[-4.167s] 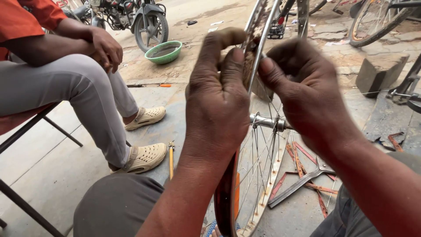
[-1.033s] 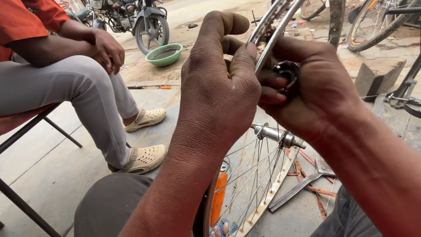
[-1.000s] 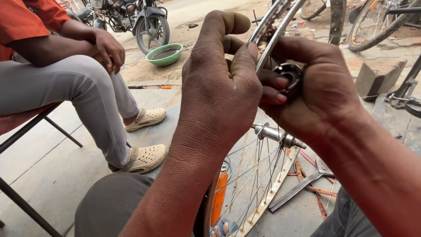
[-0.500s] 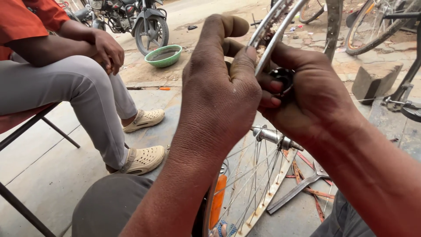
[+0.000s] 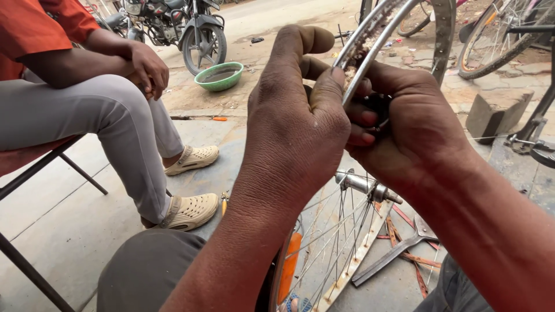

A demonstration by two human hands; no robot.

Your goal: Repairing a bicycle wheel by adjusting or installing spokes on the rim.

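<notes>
A bare bicycle wheel stands upright between my knees, its metal rim (image 5: pixel 370 34) rising past my hands and its hub axle (image 5: pixel 364 185) below them. My left hand (image 5: pixel 295 121) grips the rim from the left, thumb pressed on its edge. My right hand (image 5: pixel 410 127) is closed around a small dark tool (image 5: pixel 378 110) held against the inner side of the rim, where the spokes (image 5: pixel 329 231) end. An orange reflector (image 5: pixel 289 271) sits among the spokes low down.
A seated person in an orange shirt and grey trousers (image 5: pixel 104 115) is at the left on a chair. A green bowl (image 5: pixel 219 75) and a parked motorcycle (image 5: pixel 185 29) lie beyond. Shears (image 5: pixel 399 248) lie on the ground at right, bicycles (image 5: pixel 509 34) behind.
Since the earliest frame my right hand has closed on the small dark tool at the rim. Over the last second both hands have stayed put, with only slight shifts.
</notes>
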